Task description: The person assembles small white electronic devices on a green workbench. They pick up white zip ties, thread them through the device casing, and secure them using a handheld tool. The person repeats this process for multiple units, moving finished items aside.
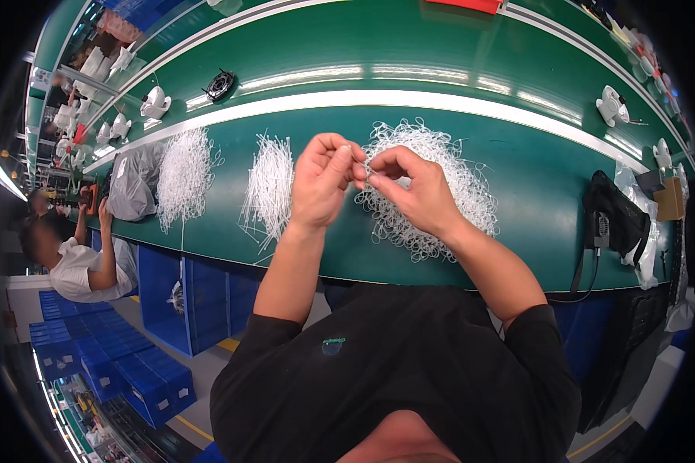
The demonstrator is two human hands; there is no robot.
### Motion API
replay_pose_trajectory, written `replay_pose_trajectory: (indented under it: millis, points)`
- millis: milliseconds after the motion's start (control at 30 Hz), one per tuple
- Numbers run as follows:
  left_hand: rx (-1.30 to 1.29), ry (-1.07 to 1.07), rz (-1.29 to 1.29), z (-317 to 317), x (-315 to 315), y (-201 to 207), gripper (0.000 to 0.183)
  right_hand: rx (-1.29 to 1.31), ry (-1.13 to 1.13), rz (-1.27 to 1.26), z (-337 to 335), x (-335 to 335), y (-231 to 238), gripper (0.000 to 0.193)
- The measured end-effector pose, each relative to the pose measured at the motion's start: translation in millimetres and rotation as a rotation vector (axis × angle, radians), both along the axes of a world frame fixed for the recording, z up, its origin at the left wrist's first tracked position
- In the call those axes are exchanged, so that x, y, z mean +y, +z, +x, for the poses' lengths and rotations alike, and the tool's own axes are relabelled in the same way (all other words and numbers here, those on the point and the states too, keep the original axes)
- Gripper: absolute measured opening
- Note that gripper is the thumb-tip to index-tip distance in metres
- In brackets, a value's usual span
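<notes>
My left hand (321, 179) and my right hand (417, 185) meet fingertip to fingertip over the bench, both closed in a pinch. Between them is a thin white cable tie (367, 168), mostly covered by the fingers. Behind and under my right hand spreads a wide pile of looped white cable ties (471, 193). Just left of my left hand lies a heap of straight white cable ties (269, 185), roughly lined up. Farther left is another looped pile of white ties (184, 181).
A grey plastic bag (135, 181) borders the left pile. A black bag (616, 216) with a cord lies at the right. A black cable coil (221, 85) and white devices (611, 106) stand beyond the white strip. At the left, a co-worker (93, 266) works by blue bins (158, 386).
</notes>
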State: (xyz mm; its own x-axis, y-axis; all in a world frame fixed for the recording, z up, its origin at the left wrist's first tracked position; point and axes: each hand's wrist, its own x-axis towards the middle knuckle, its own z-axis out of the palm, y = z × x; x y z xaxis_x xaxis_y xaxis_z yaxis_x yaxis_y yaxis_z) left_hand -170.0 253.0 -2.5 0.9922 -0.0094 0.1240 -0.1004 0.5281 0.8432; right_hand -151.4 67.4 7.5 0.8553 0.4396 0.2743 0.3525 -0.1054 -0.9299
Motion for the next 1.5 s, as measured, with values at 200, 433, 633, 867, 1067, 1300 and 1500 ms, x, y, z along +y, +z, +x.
replay_pose_trajectory:
  millis: [200, 433, 633, 867, 1067, 1300, 1500]
  points:
    - [0.103, 0.009, 0.046, -9, -14, -20, 0.013, -0.164, -0.211, 0.044, 3, -7, -3, 0.023]
    - [0.112, 0.009, -0.044, -11, -26, -32, 0.014, -0.149, -0.211, 0.065, 1, 4, -6, 0.011]
    - [0.127, 0.038, -0.015, -10, -16, -29, 0.014, -0.186, -0.177, -0.033, 2, 5, -2, 0.009]
    - [0.117, 0.027, -0.008, -9, -16, -34, 0.014, -0.184, -0.168, -0.060, 5, 6, -6, 0.010]
    - [0.135, 0.030, -0.035, -7, -13, -39, 0.015, -0.174, -0.161, -0.058, 6, 8, -8, 0.010]
    - [0.127, 0.026, 0.001, -11, -13, -38, 0.014, -0.171, -0.157, -0.089, 6, 9, -9, 0.010]
    - [0.116, 0.010, 0.011, -12, -11, -43, 0.013, -0.089, -0.173, 0.000, 4, 16, -8, 0.011]
